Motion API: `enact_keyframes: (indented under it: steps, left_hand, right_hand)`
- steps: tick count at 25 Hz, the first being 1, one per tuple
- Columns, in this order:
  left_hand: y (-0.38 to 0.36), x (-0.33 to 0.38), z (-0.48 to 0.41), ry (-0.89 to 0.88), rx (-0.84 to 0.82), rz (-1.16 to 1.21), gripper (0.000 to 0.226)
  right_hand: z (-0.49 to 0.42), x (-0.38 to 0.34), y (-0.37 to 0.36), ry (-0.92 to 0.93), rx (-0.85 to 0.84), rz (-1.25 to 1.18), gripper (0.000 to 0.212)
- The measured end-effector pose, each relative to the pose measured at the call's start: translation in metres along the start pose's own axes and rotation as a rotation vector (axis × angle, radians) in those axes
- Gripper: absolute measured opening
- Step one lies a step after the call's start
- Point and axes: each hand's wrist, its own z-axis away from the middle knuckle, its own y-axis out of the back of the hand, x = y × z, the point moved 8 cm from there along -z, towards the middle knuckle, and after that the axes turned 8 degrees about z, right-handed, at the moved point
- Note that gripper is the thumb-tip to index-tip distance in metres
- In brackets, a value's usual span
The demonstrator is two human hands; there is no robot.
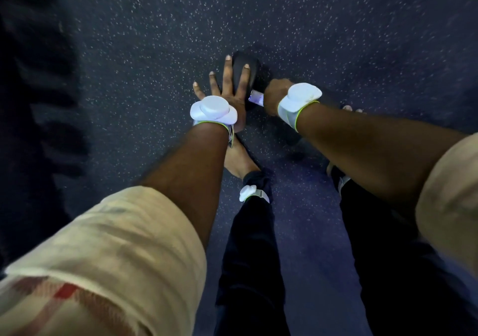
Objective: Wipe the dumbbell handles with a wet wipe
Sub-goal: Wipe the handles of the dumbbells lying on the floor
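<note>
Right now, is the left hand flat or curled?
Flat: the left hand lies with straight, splayed fingers on the dumbbell's black end.

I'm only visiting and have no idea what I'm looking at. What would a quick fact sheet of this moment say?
setting: dark speckled floor, seen from above
dumbbell: black, lying on the floor
left hand: fingers straight, pressing flat on the dumbbell's head
right hand: curled round the handle
wet wipe: not clearly visible; perhaps under the right hand
trackers: white, one strapped on each wrist
</note>
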Motion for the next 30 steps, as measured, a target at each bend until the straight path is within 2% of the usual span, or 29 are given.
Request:
enact_keyframes:
  steps: [4, 6, 9, 11, 14, 17, 18, 20, 22, 24, 26, 28, 30]
  left_hand:
    - [0.002, 0.002, -0.002, -0.010, 0.024, 0.002, 0.081]
    - [0.001, 0.001, -0.003, -0.021, 0.043, -0.001, 0.080]
    - [0.000, 0.000, -0.003, -0.012, 0.053, 0.002, 0.082]
    - [0.000, 0.000, -0.002, -0.004, 0.048, -0.002, 0.083]
    - [-0.001, -0.001, -0.003, 0.005, 0.038, -0.020, 0.083]
    - [-0.001, 0.000, -0.003, 0.010, 0.023, -0.027, 0.082]
    - [-0.002, -0.001, -0.003, 0.009, 0.022, -0.026, 0.082]
    - [-0.005, -0.003, -0.004, -0.001, 0.022, -0.029, 0.083]
    - [-0.005, -0.005, -0.003, 0.002, 0.030, -0.029, 0.083]
    - [-0.006, -0.005, -0.001, 0.012, 0.025, -0.029, 0.082]
    - [-0.006, -0.004, -0.002, 0.006, 0.023, -0.017, 0.082]
    - [-0.006, -0.005, -0.003, -0.005, 0.040, -0.024, 0.082]
    - [-0.006, -0.006, -0.003, -0.005, 0.036, -0.032, 0.081]
  right_hand:
    - [0.001, -0.019, 0.005, 0.066, 0.071, -0.198, 0.028]
    - [0.006, -0.001, -0.006, 0.055, 0.094, -0.106, 0.026]
    - [0.010, 0.032, -0.010, 0.017, 0.035, 0.165, 0.025]
    - [0.006, 0.036, -0.006, 0.010, 0.005, 0.177, 0.030]
    - [0.002, 0.009, -0.006, 0.040, -0.007, -0.132, 0.034]
    - [0.005, -0.005, -0.008, 0.033, 0.071, -0.433, 0.027]
    - [0.007, -0.002, -0.008, 0.020, 0.082, -0.426, 0.026]
    - [0.009, 0.007, -0.006, 0.016, 0.063, -0.215, 0.029]
    - [0.007, 0.015, -0.002, -0.002, 0.003, -0.003, 0.035]
    - [0.003, 0.017, 0.002, 0.000, -0.076, 0.092, 0.045]
    - [-0.001, 0.006, 0.004, 0.067, -0.064, -0.007, 0.047]
    - [-0.001, -0.005, 0.001, 0.125, -0.008, -0.226, 0.034]
    - [0.003, -0.002, -0.002, 0.135, 0.003, -0.275, 0.031]
